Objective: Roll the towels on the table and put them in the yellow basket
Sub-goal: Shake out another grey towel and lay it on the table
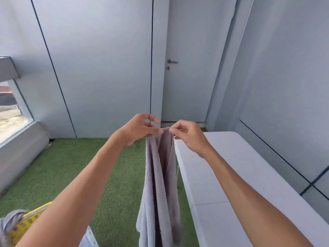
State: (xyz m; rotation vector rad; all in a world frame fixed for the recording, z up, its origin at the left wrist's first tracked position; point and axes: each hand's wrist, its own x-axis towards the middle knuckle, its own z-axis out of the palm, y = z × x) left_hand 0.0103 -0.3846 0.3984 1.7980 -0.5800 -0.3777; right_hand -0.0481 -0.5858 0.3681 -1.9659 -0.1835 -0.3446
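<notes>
A grey towel (158, 184) hangs straight down in loose folds in front of me, just left of the white table (231, 175). My left hand (140, 129) pinches its top edge from the left. My right hand (188, 134) pinches the same top edge from the right, the two hands close together. The yellow basket (26, 221) shows at the bottom left under my left forearm, with another grey towel (10, 220) hanging over its rim.
Green artificial turf (71, 166) covers the floor to the left of the table. A closed door (185, 68) stands straight ahead. A window (10, 111) with a low ledge runs along the left wall.
</notes>
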